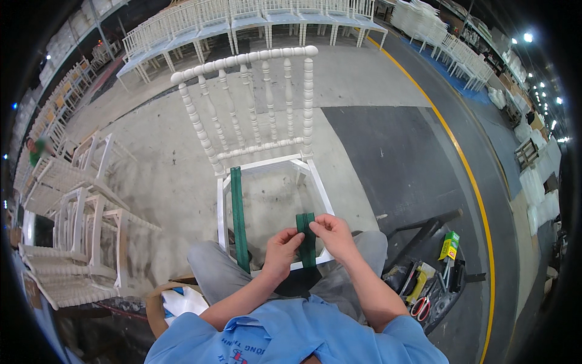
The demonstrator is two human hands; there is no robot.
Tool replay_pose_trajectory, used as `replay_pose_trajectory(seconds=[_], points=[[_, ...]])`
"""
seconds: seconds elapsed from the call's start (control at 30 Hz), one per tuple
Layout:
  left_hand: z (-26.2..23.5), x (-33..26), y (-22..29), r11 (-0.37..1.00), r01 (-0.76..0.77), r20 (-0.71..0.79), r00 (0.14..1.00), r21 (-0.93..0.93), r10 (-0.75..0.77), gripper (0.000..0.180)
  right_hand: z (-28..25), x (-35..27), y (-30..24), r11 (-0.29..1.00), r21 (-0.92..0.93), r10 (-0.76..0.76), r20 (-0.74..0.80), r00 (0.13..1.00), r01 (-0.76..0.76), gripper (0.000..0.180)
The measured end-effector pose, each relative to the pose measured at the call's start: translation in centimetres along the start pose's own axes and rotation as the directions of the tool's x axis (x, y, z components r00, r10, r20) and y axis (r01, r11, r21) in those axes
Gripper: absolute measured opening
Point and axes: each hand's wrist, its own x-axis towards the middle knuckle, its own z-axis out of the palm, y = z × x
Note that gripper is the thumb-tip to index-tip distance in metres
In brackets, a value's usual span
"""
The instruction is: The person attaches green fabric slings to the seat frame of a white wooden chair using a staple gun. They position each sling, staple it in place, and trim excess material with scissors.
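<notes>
left hand: my left hand (282,247) is closed, pinching the green webbing strap (306,239) low on its near end, just over the front rail of the chair frame.
right hand: my right hand (331,233) is closed too, fingers curled over the top of the same strap, thumb side toward the left hand. Hands nearly touching.
strap in hand: dark green, flat, stands roughly upright between both hands, looks doubled over at the top; lower end drops behind the front rail toward my lap.
second strap: another green strap (239,218) already lies across the open seat frame, front to back, on the left side, well apart from the held one.
chair: white chair frame (254,103) with turned spindle back, no seat pad, stands on the concrete floor right in front of my knees.
my body: seated, grey trousers, blue shirt sleeves coming in from the bottom.
right of me: black stand with a tool tray (424,291); red-handled scissors (420,306) and a yellow-green box (449,246) on it.
left of me: stacked white chair frames (73,224).
far back: rows of white chairs (254,18); a yellow floor line (461,158) curves along the right.
</notes>
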Motion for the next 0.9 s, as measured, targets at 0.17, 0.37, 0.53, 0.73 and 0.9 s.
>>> replay_pose_trajectory(seconds=[0.17, 0.37, 0.53, 0.73, 0.9], points=[[0.3, 0.3, 1.3, 0.993, 0.015, -0.058, 0.998, -0.116, -0.022, 0.016, 0.6, -0.4, -0.3, 0.990, -0.136, -0.025, 0.016, 1.000, 0.027, 0.011], [-0.2, 1.9, 2.9, 0.995, 0.019, -0.020, 1.000, -0.102, -0.021, 0.012, 2.2, -0.1, -1.8, 0.918, -0.244, -0.351, -0.128, 0.928, 0.313, 0.014], [1.2, 3.1, 2.2, 0.999, 0.022, 0.022, 1.000, -0.045, -0.021, 0.017, -0.1, 0.5, -1.1, 0.820, -0.495, -0.358, -0.050, 0.932, 0.288, 0.021], [1.1, 2.5, 1.6, 0.961, -0.186, -0.017, 0.981, 0.203, 0.193, 0.011, -1.1, 0.3, -1.3, 0.754, -0.500, -0.458, 0.065, 0.887, 0.426, 0.013], [0.5, 2.8, 1.6, 0.465, -0.565, 0.233, 0.770, 0.681, 0.594, 0.020, -1.0, 0.1, -0.9, 0.684, -0.575, -0.479, 0.110, 0.871, 0.449, 0.011]])
